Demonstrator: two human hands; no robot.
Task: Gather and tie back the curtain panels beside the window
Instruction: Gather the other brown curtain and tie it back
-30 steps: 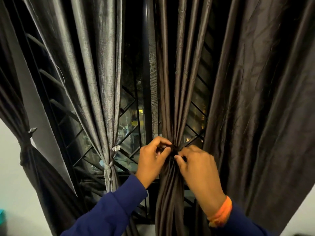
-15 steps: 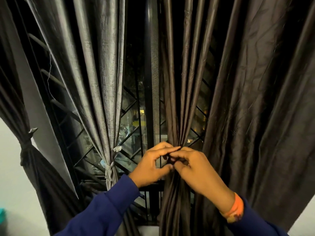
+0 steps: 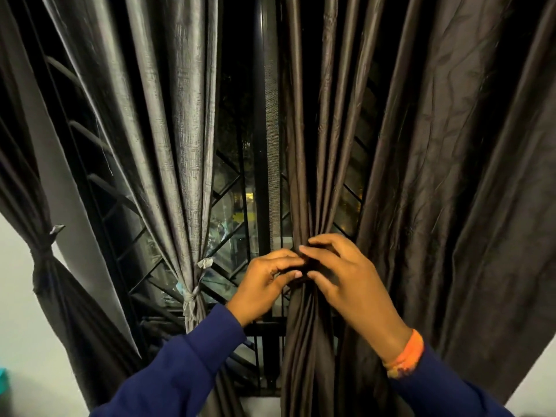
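A dark brown curtain panel (image 3: 304,145) hangs gathered into a narrow bundle in front of the window. My left hand (image 3: 264,284) and my right hand (image 3: 346,278) meet at its waist, fingertips pinching a dark tie (image 3: 305,267) wrapped round the bundle; most of the tie is hidden under my fingers. To the left, a grey curtain panel (image 3: 177,145) is bound with a grey tie (image 3: 192,299). At the far left, a dark panel (image 3: 45,284) is tied too.
A wide, loose dark brown curtain panel (image 3: 451,191) hangs at the right. Behind the curtains are a window frame post (image 3: 264,115) and a black metal grille (image 3: 228,188). Pale wall shows at the lower left and lower right.
My hands have shifted slightly up and right on the bundle, and my fingers have reworked the tie. My right fingers now spread over the gathered fabric.
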